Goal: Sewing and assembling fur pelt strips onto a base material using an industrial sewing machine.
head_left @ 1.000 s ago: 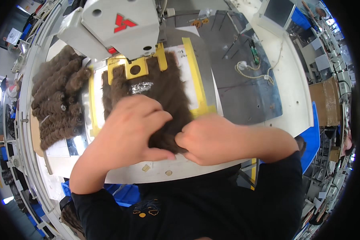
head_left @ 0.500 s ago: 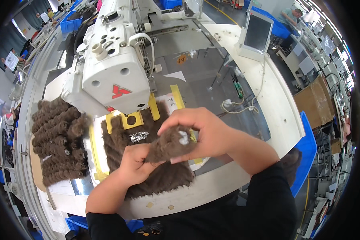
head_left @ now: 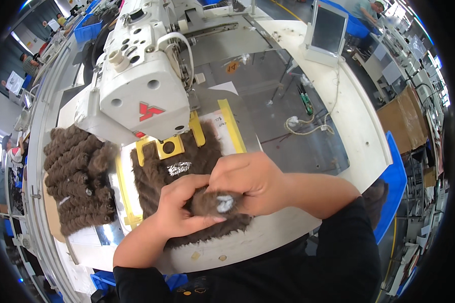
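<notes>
Between my two hands is a small brown plush piece with white stuffing showing at its end. My left hand wraps it from the left, thumb along its lower side. On its right, my right hand grips it with bent fingers. Both hands are above a flat brown fur panel, which lies beneath the yellow clamp of a white sewing machine. A shiny silver patch shows on the panel. The panel's middle is partly hidden by my hands.
Rolled brown plush pieces are piled at the left. Yellow-taped white sheet borders the panel. At the right are green-handled snips, a cord and a screen. A blue bin stands beside the table.
My right hand has closed in toward the left, its fingers now folded against the plush piece. The piece has turned and sits slightly lower. My left hand has shifted its hold.
</notes>
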Action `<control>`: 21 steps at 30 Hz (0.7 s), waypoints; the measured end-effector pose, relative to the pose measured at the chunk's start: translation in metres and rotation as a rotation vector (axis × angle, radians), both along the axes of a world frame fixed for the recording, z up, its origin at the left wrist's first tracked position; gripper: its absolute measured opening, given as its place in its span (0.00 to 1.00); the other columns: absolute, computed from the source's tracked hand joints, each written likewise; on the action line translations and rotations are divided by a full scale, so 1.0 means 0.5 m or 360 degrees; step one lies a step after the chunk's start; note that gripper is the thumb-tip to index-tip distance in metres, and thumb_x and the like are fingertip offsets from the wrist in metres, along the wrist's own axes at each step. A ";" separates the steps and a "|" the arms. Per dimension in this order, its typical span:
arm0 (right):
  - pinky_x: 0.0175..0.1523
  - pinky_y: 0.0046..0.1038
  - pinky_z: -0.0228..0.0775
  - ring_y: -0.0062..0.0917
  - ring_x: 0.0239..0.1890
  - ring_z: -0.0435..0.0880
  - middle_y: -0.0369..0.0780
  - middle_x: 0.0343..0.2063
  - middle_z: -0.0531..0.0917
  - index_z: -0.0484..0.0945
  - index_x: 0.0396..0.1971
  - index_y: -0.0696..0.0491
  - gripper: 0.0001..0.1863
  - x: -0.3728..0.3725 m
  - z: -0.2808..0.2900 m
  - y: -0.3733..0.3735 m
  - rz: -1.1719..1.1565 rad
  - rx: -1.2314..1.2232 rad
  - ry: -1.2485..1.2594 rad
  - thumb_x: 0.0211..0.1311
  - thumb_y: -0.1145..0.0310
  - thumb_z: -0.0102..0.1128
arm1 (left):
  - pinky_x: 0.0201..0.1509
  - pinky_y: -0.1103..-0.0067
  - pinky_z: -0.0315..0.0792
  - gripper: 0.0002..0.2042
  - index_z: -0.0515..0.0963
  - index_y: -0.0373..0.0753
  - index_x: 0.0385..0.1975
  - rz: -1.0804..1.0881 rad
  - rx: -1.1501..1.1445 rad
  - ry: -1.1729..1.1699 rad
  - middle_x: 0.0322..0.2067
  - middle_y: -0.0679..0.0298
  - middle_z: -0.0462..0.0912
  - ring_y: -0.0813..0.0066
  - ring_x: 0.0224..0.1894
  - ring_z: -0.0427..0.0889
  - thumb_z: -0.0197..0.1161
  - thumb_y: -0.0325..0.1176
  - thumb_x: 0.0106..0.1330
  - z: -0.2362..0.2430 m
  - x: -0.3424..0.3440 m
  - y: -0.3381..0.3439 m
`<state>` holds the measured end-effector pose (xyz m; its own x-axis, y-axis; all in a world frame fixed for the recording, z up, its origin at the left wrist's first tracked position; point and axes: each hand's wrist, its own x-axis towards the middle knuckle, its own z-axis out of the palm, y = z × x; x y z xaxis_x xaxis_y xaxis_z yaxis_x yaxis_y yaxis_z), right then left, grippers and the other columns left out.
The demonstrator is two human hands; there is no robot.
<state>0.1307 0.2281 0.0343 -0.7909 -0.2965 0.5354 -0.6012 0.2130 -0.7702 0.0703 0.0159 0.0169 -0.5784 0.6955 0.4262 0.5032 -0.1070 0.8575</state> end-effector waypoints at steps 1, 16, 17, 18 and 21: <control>0.37 0.28 0.76 0.28 0.34 0.85 0.38 0.34 0.85 0.87 0.38 0.54 0.14 0.001 -0.006 -0.007 0.0034 0.0019 0.0100 0.51 0.75 0.80 | 0.35 0.71 0.79 0.16 0.82 0.33 0.40 -0.0022 -0.0124 -0.0036 0.27 0.55 0.83 0.55 0.31 0.86 0.74 0.25 0.49 0.006 0.005 -0.010; 0.34 0.27 0.75 0.31 0.29 0.83 0.39 0.34 0.84 0.86 0.36 0.55 0.13 0.005 -0.006 -0.015 0.0111 -0.0174 0.0185 0.49 0.79 0.79 | 0.30 0.72 0.79 0.13 0.82 0.30 0.35 -0.0116 0.0093 0.0399 0.25 0.56 0.84 0.57 0.25 0.85 0.71 0.19 0.48 0.007 0.000 -0.011; 0.34 0.27 0.75 0.31 0.29 0.83 0.39 0.34 0.84 0.86 0.36 0.55 0.13 0.005 -0.007 -0.016 0.0115 -0.0178 0.0184 0.49 0.79 0.79 | 0.29 0.72 0.79 0.13 0.82 0.30 0.35 -0.0125 0.0153 0.0468 0.25 0.56 0.83 0.58 0.24 0.85 0.72 0.18 0.48 0.009 0.000 -0.011; 0.33 0.27 0.74 0.30 0.29 0.82 0.39 0.33 0.83 0.86 0.37 0.55 0.14 0.005 -0.006 -0.018 0.0071 -0.0156 0.0176 0.49 0.78 0.80 | 0.29 0.72 0.79 0.13 0.82 0.30 0.35 -0.0122 0.0149 0.0468 0.25 0.56 0.83 0.58 0.24 0.85 0.72 0.18 0.48 0.001 -0.001 -0.015; 0.32 0.25 0.73 0.28 0.28 0.81 0.40 0.32 0.82 0.85 0.39 0.56 0.16 0.022 0.025 -0.023 -0.0114 -0.0127 0.0093 0.48 0.74 0.81 | 0.27 0.71 0.77 0.18 0.81 0.27 0.38 0.0241 0.0157 0.0901 0.22 0.56 0.78 0.59 0.20 0.80 0.70 0.17 0.42 -0.010 -0.004 -0.027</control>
<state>0.1417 0.2168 0.0469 -0.7753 -0.1946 0.6009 -0.6310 0.1965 -0.7505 0.0685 0.0026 0.0119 -0.3320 0.5643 0.7559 0.8953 -0.0639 0.4409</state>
